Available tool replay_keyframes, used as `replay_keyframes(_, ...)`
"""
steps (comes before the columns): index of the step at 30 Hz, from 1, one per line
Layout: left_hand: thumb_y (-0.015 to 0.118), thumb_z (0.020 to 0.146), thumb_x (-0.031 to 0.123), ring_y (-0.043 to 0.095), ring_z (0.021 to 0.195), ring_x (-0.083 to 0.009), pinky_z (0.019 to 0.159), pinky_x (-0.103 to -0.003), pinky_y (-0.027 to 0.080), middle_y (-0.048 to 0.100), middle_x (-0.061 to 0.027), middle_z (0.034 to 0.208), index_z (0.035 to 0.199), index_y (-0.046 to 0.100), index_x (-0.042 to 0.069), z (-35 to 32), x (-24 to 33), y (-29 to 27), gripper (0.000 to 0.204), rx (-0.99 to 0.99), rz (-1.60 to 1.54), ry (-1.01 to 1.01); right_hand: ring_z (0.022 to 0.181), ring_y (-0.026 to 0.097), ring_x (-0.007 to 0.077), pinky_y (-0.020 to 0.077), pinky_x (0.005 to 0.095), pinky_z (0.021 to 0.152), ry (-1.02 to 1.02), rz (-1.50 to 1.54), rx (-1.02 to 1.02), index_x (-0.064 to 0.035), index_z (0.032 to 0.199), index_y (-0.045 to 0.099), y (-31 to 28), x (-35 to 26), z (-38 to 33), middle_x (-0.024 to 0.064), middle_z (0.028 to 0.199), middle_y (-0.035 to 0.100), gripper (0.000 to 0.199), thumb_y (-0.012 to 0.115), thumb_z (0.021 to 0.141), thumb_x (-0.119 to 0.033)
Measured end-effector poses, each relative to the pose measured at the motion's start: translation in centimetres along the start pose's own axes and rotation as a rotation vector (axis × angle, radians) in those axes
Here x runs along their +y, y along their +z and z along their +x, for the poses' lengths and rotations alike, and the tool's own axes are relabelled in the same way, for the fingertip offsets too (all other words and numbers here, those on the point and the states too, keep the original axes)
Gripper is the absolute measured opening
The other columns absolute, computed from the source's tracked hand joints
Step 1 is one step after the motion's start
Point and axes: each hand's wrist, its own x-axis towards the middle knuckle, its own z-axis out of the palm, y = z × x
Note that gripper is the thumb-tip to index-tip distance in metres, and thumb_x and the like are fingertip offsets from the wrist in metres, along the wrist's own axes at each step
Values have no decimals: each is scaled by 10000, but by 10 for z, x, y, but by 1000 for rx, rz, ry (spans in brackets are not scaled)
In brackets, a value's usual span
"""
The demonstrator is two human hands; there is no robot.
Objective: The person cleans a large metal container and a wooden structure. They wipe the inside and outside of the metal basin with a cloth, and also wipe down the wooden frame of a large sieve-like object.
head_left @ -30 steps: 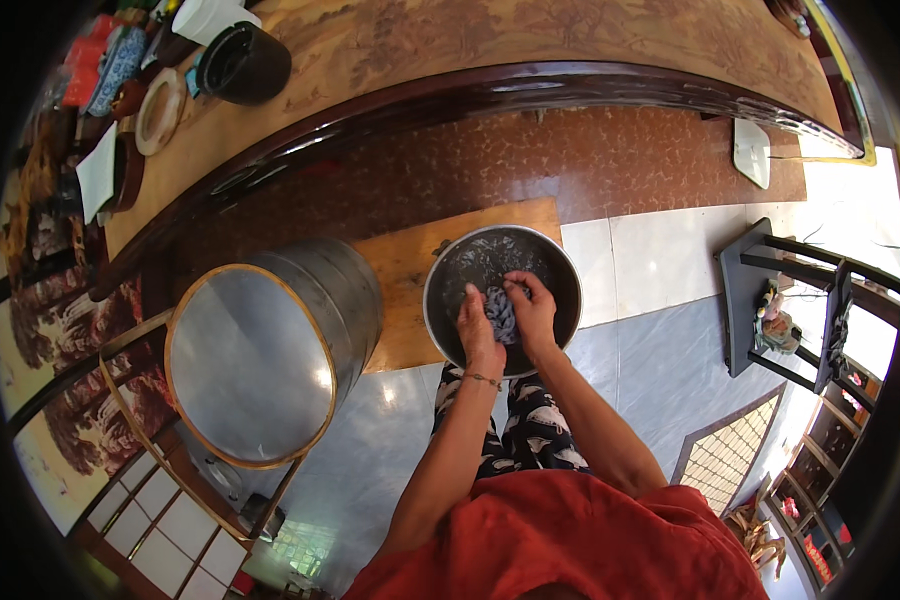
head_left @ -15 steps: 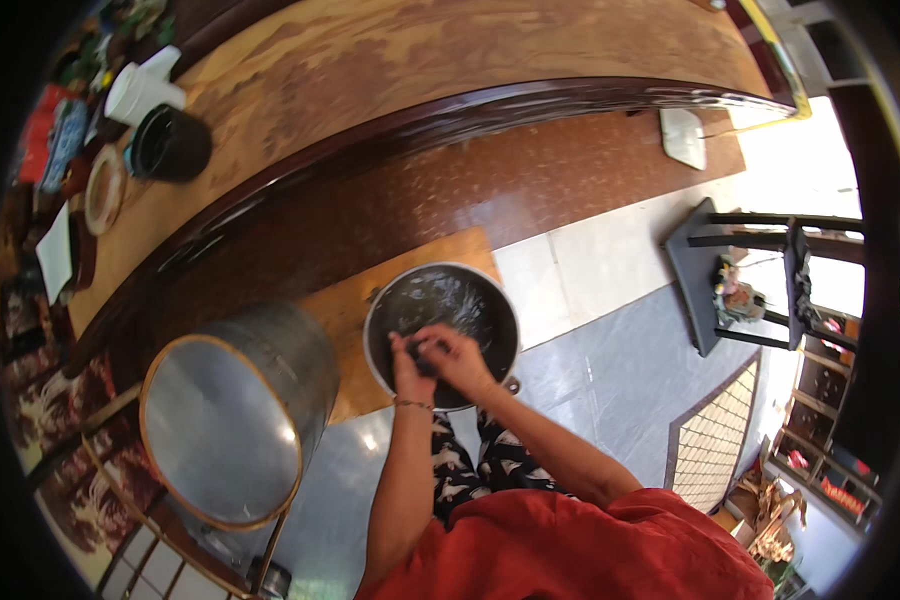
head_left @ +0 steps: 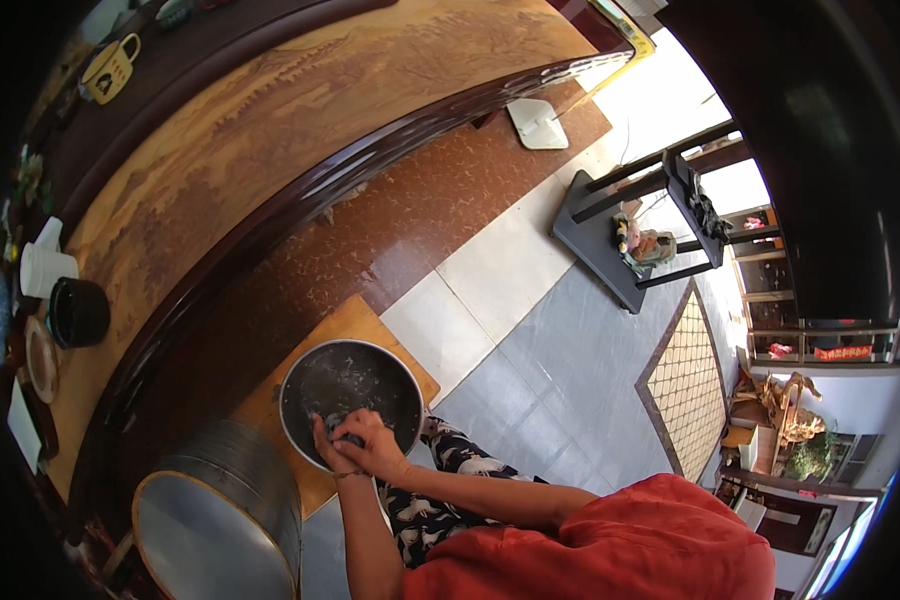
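Both of my hands are together over a round dark-walled metal pot [head_left: 407, 395] that holds water with ripples and a few bubbles. My left hand [head_left: 331, 446], with a thin bracelet at its wrist, cups a small dark grey thing [head_left: 348, 432] from the left. My right hand [head_left: 378, 446] closes over the same thing from the right, its fingers bent against it. The fingers cover most of this thing, so I cannot tell its kind. The pot rests on a light wooden board or low stool [head_left: 355, 315].
A large metal cylinder [head_left: 260, 480] with a gold-coloured rim stands left of the pot. Beyond lies a long carved wooden table [head_left: 300, 110], bearing a black cup [head_left: 78, 312] and a white jug [head_left: 45, 270]. A black stand [head_left: 600, 240] is on the tiled floor at right.
My view has turned to the right, so the pot and cylinder appear lower and further left. My hands stay together over the pot, still around the small dark thing.
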Motion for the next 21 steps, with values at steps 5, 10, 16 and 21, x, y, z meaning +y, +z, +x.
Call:
replay_keyframes(5,535,892,382,589,951,-193,870,-372,454,593,-92,1091,1103,550,13,-14,-23,45,426,206,199,251,919,594,354,465,371,828,306,118,136,-81,948,638,22,35,39,149,947,640,151,607,827,-167)
replay_keyframes(10,530,898,436,354,1250,-286,957,-560,314,375,-113,1369,1351,365,125,-9,-29,37,573,494,523,251,998,575,375,454,423,876,490,-184,139,-82,1031,621,32,99,55,190,1023,628,219,542,827,-105)
replay_keyframes(16,444,884,582,362,1269,-284,983,-537,335,402,-85,1358,1338,409,188,10,-2,-19,603,235,91,-20,971,594,236,459,330,860,37,268,-446,-90,1110,597,-1,27,15,121,1005,620,291,569,832,-10)
replay_keyframes(21,380,961,370,437,1188,-223,1007,-392,353,466,-84,1289,1295,435,90,7,-28,-30,440,-250,287,195,876,566,251,433,429,809,-654,-392,-350,-179,1013,625,6,15,-4,105,964,564,237,541,797,-133)
